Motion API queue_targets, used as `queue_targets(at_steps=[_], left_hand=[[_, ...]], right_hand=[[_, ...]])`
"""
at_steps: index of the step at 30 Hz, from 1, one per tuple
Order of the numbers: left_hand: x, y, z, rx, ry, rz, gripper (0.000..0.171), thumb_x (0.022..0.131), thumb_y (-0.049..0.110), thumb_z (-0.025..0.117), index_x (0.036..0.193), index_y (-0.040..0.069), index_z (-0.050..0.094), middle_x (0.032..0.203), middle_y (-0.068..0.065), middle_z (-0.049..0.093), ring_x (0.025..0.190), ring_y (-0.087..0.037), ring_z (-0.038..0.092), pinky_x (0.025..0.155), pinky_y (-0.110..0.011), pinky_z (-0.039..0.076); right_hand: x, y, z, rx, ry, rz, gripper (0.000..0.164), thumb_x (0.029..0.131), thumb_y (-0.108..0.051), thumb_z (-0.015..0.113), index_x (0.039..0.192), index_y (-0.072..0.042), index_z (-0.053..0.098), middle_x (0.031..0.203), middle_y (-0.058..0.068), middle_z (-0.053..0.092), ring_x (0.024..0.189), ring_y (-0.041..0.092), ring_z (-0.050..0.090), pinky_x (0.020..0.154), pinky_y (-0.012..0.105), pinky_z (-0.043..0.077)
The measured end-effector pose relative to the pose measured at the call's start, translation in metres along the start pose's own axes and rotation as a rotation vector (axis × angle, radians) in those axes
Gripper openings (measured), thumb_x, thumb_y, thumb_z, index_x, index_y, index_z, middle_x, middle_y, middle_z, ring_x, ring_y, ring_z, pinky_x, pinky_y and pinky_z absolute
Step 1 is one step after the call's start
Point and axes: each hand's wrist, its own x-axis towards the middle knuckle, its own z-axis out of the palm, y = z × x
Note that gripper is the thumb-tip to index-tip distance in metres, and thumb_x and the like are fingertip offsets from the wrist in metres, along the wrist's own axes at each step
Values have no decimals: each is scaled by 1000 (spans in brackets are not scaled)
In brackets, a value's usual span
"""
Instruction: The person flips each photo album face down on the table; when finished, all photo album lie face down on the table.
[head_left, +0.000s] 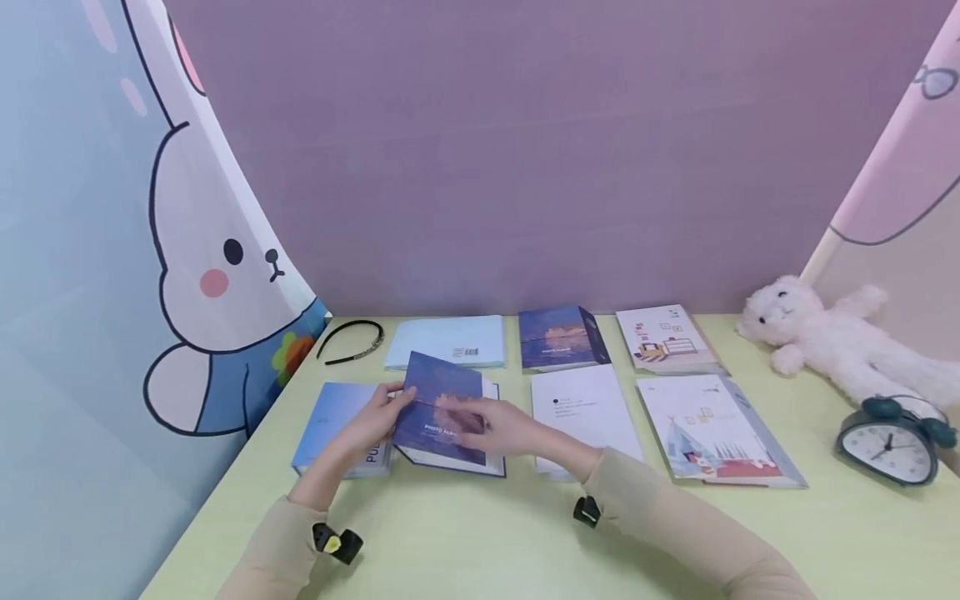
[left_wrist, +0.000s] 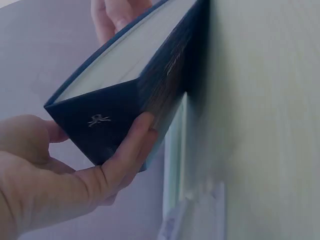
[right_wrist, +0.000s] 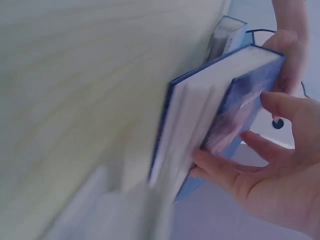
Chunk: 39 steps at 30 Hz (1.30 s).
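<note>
A dark blue photo album with a sunset-like cover is held tilted above the table, its white page edges showing. My left hand grips it by the spine, thumb on one cover and fingers round the other side, as the left wrist view shows. Across the front cover lies my right hand, its fingers spread. In the right wrist view the fingers touch the cover near its open edge, and the pages stand slightly apart. Just left of the album, partly behind my left hand, lies a light blue book.
Behind are a black headband, a pale blue book, another dark blue album and an illustrated book. To the right lie a white book, a tent-picture book, a plush toy and an alarm clock.
</note>
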Motion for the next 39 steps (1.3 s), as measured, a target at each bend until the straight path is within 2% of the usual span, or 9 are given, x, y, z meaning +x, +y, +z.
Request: queue_targets(at_steps=[2,4,7,11,15,22,26,32,39], left_hand=[[-1,5,1,4,10,28,62,100,44,37,143,3,18,132,-27,40,94,-22,62,81,-37,55],[-2,9,1,15,32,53,61,99,48,35,143,6,22,135,-24,40,98,-24,62,81,-36,54],[-5,14,1,1,46,96,57,100,49,32,143,11,28,139,-21,42,102,-25,61,83,-35,53],[-7,18,0,-25,22,131,56,101,47,28,147,14,27,140,-22,44,108,-26,60,85,-34,53],[-8,20,-2,-44,-5,125,56,102,46,27,149,16,25,141,-22,43,110,-25,58,87,-33,53],[-9,22,-4,-67,-35,158,51,102,43,30,148,21,31,143,-18,42,104,-19,60,90,-33,52],[-8,24,-3,-71,-26,200,49,102,41,32,145,18,37,143,-16,44,108,-20,59,91,-34,52],[-7,26,0,-61,8,216,44,102,36,37,142,18,41,141,-13,47,115,-25,57,94,-37,51],[-1,23,8,-71,-65,282,48,100,25,45,146,17,34,146,-12,40,123,-31,50,97,-43,48]], right_hand=[[1,-3,-1,11,0,-16,58,92,-32,60,143,-14,40,134,13,54,106,23,61,83,33,53],[2,-5,-2,30,-3,-8,62,92,-36,59,145,-14,36,148,12,38,132,31,41,101,43,44],[1,-6,-3,92,-5,45,64,92,-42,57,147,-19,33,150,10,32,136,32,33,108,47,37],[1,-7,-3,162,26,82,62,92,-44,56,146,-23,35,152,9,30,139,29,30,110,48,33],[3,-6,-4,188,72,53,57,93,-40,56,143,-17,41,151,11,31,139,29,30,111,49,30],[8,-10,-11,291,93,52,53,93,-31,58,140,-9,44,138,10,50,124,25,50,101,42,45],[9,-14,-14,364,91,77,56,95,-32,56,142,-7,40,134,11,50,124,26,50,102,38,45],[8,-20,-18,517,115,236,54,96,-43,48,140,-13,43,134,10,52,120,28,54,94,43,50],[7,-28,-23,688,159,357,62,97,-46,44,140,-2,38,139,18,46,127,34,46,100,48,45]])
